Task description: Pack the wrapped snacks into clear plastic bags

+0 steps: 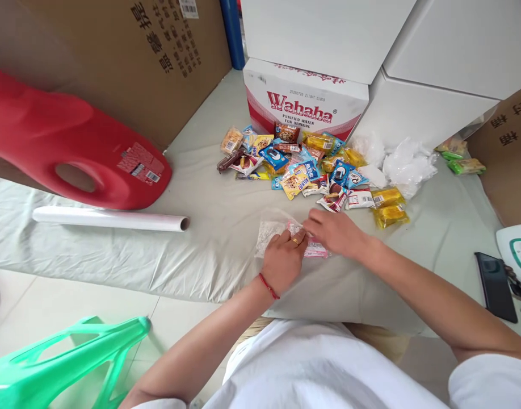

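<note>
Down near the front edge of the sheet [192,250], the left hand [284,258] and right hand [335,230] sit close together, both pinching a clear bag [271,232] with a pink snack [315,249], pressing it flat. Behind it lies the snack pile [305,165].

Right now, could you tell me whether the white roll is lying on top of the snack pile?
No, the white roll lies alone on the sheet beside the red jug, well apart from the snack pile.
</note>
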`<state>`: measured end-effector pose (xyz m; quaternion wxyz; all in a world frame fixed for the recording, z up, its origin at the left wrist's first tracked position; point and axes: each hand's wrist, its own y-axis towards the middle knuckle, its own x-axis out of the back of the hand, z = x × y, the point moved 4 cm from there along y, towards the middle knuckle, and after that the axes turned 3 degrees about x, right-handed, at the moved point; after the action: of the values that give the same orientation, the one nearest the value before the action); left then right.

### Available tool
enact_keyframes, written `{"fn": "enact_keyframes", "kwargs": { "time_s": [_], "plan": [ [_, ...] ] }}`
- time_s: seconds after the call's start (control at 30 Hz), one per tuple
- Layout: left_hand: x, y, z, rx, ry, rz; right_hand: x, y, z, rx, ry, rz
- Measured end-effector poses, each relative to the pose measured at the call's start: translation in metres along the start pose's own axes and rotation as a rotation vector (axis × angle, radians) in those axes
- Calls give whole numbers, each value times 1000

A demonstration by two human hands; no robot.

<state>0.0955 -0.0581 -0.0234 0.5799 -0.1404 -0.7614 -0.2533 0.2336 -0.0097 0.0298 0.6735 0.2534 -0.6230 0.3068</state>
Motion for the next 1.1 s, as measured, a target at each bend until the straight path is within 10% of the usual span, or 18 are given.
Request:
{"fn": "enact_keyframes", "kwargs": {
  "time_s": [0.3,0.5,0.73,1.1],
  "plan": [
    [7,-28,28,92,-624,-216,-54,-37,37,150,147,-263],
    [15,-37,87,705,-657,-513,-47,-41,45,168,191,-210],
    [11,-9,88,619,-371,-10,-52,-50,41,137,272,-278],
    [29,3,31,638,-818,147,-54,-51,46,52,311,-286]
  ]
}}
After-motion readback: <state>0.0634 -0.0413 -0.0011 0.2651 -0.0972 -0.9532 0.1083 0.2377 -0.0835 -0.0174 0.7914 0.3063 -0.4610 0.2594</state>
